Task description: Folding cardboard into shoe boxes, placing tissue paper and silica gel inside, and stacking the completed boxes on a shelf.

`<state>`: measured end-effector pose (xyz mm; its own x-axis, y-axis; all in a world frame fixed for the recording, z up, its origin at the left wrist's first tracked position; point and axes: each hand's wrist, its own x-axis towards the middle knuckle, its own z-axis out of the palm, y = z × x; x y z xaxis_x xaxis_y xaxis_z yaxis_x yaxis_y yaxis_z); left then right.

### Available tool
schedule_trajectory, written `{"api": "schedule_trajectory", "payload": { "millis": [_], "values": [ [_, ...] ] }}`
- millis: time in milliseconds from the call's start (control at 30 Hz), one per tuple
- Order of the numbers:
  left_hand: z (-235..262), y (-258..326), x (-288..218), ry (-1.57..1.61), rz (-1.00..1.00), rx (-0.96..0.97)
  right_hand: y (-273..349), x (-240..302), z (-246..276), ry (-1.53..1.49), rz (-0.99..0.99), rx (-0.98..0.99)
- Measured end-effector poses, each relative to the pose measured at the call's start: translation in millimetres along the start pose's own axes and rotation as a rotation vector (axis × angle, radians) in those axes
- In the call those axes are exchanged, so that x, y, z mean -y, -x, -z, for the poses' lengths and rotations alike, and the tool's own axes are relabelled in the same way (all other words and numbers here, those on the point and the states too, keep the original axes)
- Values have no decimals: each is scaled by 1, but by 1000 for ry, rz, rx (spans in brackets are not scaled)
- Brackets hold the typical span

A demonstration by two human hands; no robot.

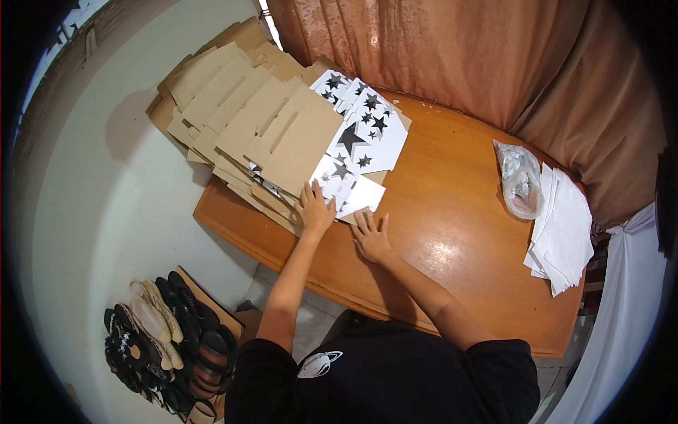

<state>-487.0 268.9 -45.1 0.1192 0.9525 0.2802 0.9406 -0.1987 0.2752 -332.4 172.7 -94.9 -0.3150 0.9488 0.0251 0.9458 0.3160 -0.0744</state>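
Presently your left hand point(315, 209) lies flat, fingers spread wide, holding nothing, pressing the near corner of a star-printed white sheet point(351, 192). Your right hand point(371, 238) rests open just beside it, fingertips at the sheet's lower edge, palm on the wooden worktop point(452, 233). Flat cardboard blanks point(261, 120) fan out behind. Well apart to the right lie a plastic bag point(520, 180) and stacked white sheets point(565, 230).
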Motion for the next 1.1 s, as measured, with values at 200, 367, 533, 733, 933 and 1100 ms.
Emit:
{"api": "schedule_trajectory", "payload": {
  "millis": [200, 367, 533, 733, 933, 1100],
  "values": [
    [-21, 63, -65, 144, -50, 236, 93, -58, 2, -163, -242, -107],
    [-35, 128, -109, 259, -126, 351, 152, -72, 40, -229, -474, -114],
    [-27, 173, -140, 262, -268, 370, 170, -51, 18, -296, -563, -231],
    [-18, 208, -148, 328, -413, 315, 192, -38, 0, -180, -693, -257],
    [-7, 232, -156, 363, -605, 386, 230, -49, -1, -136, -737, -206],
    [-19, 236, -181, 378, -746, 737, 260, -95, -1, 46, -788, -171]
  ]
}}
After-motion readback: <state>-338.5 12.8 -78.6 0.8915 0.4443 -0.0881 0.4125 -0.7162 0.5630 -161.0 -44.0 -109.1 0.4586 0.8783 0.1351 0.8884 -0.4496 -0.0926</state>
